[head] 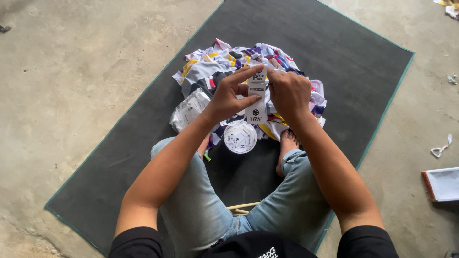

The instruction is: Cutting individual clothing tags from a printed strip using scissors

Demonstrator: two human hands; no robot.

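My left hand [232, 97] pinches a strip of white and black paper tags [256, 112] between thumb and fingers. My right hand [288, 92] grips the top of the same strip from the right. Both hands hover over a heap of multicoloured cloth pieces [216, 62] on a dark mat [334, 52]. A round white roll of labels [240, 138] lies just below the hands, between my bare feet. A clear plastic bag [189, 109] sits at the left of the heap.
I sit cross-legged in blue jeans on the green-edged mat, which lies on a concrete floor [71, 86]. Two thin wooden sticks [242, 207] lie between my legs. A white tray with a red edge [442, 184] and paper scraps [441, 149] lie at the right.
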